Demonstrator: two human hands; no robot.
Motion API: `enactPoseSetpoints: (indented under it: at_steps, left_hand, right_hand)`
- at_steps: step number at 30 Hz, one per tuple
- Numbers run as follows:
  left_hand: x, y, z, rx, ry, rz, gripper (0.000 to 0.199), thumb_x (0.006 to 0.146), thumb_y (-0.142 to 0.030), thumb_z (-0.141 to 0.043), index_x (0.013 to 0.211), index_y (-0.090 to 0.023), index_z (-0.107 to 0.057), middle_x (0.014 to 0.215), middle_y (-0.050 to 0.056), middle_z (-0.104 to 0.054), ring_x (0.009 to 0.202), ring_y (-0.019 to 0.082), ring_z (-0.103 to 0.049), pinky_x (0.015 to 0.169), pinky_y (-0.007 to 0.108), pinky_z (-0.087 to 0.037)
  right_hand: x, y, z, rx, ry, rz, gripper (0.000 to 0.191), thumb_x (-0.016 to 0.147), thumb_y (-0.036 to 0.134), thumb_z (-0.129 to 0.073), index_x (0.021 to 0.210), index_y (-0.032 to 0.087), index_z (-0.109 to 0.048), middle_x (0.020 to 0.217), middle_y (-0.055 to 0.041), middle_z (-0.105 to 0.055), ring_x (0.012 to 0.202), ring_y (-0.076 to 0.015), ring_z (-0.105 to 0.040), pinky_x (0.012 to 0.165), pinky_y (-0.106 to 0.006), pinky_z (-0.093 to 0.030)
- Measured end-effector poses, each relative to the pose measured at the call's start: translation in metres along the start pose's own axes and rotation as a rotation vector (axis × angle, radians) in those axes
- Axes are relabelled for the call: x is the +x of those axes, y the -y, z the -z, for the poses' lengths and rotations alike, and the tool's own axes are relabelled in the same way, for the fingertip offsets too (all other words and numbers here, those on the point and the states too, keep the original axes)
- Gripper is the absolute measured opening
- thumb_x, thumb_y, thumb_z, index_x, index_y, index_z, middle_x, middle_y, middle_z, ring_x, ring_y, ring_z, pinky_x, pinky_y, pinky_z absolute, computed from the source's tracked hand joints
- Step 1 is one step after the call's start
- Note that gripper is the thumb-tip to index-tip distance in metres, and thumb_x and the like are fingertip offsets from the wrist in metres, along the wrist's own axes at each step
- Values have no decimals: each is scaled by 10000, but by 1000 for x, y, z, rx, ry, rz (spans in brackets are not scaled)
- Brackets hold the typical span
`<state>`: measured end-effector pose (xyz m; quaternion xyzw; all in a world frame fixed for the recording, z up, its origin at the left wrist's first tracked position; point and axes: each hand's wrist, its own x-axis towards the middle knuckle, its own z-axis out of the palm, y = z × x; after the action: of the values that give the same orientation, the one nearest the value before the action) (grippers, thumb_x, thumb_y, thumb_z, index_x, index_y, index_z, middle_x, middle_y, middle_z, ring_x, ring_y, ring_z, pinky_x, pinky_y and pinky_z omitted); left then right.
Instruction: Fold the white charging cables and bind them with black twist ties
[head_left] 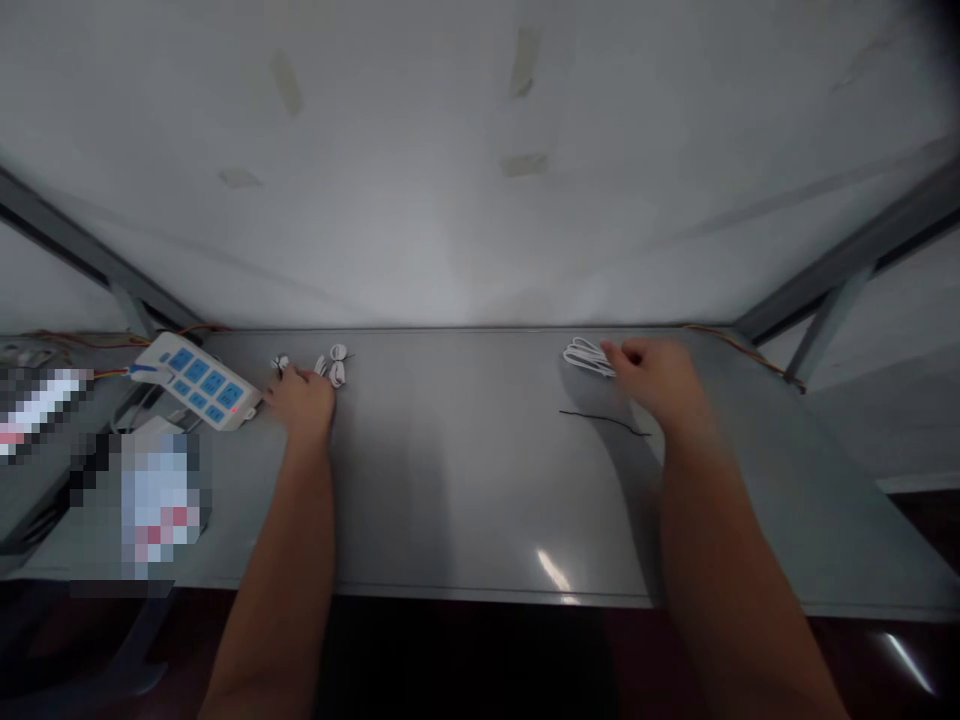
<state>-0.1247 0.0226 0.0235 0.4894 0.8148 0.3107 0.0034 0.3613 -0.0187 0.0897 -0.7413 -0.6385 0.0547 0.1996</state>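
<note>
My right hand (pixel 646 378) is closed on the right end of a looped white cable bundle (pixel 585 356) at the back right of the grey table (pixel 480 480). Just below that bundle lies a thin black tie (pixel 604 420), loosely stretched out. At the back left, my left hand (pixel 300 398) reaches down among small coiled white cables (pixel 337 365). Its fingers are bent and partly hidden, so what they touch or hold cannot be made out. One more small coil (pixel 279 363) shows beyond its fingertips.
A white power strip with blue sockets (pixel 202 380) lies left of my left hand, with wires behind it. A blurred-out object (pixel 161 500) sits at the front left. Metal frame bars slope along both sides, and a pale wall with tape pieces rises behind.
</note>
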Motion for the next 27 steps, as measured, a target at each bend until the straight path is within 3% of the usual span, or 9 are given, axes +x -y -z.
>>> enactPoseSetpoints:
  at_steps: [2,4,6,9,12,15,17,22,27]
  left_hand:
    - [-2,-6,4,-112,-122,-29,318,978,-164,-471,1272,-55,-527,1428,261,-514,1414,439,-417,1148,662,-299]
    - [-10,-19,8,-261,-219,-168,322,965,-174,-523,1274,-81,-535,1462,226,-489,1430,412,-407,1166,596,-322]
    - [-25,-37,8,-357,-224,-297,273,938,-211,-593,1201,-138,-589,1356,176,-578,1349,350,-499,1136,520,-387]
    - [-58,-68,1,-435,31,-542,110,936,-224,-579,1022,-192,-640,1086,107,-692,1093,260,-651,996,424,-498]
    - [-92,-89,-7,-521,343,-707,105,931,-224,-588,1025,-216,-634,1073,75,-719,1039,215,-683,937,354,-523]
    - [-113,-97,-8,-575,534,-616,179,911,-266,-660,1075,-230,-598,1044,48,-740,915,185,-712,825,303,-535]
    - [-118,-98,-5,-623,592,-528,263,886,-276,-706,1110,-230,-575,1027,40,-750,893,178,-721,792,284,-533]
    - [-116,-101,4,-693,646,-437,259,868,-327,-750,1072,-211,-641,974,30,-745,839,168,-690,770,279,-521]
    - [-116,-104,5,-721,625,-484,219,872,-386,-757,995,-206,-730,870,16,-671,734,144,-578,707,273,-481]
  right_hand:
    - [-2,11,-14,127,-71,116,506,1001,457,-517,564,244,-375,533,17,-387,532,-147,-352,567,-347,-206]
    - [-6,24,-27,239,-89,216,487,985,466,-512,578,241,-367,548,22,-393,537,-143,-354,566,-333,-219]
    - [-12,39,-36,317,-72,280,465,971,455,-519,589,236,-370,564,18,-424,553,-144,-373,571,-320,-241]
    - [-23,64,-45,447,5,334,395,959,428,-532,625,230,-455,597,8,-498,579,-151,-436,579,-308,-301]
    - [-34,83,-57,624,137,365,289,960,425,-555,775,217,-632,739,-28,-646,691,-180,-570,635,-307,-407]
    - [-40,94,-72,812,246,344,285,969,459,-562,912,222,-710,845,-48,-710,786,-205,-639,703,-329,-484]
    - [-42,97,-81,897,243,330,276,955,475,-597,965,232,-726,873,-51,-714,812,-213,-652,732,-347,-511]
    - [-45,101,-80,902,63,381,199,902,419,-708,982,241,-747,898,-50,-656,809,-200,-626,764,-364,-528]
    - [-49,105,-73,965,183,311,179,855,389,-755,942,234,-731,879,-38,-714,822,-200,-671,788,-368,-551]
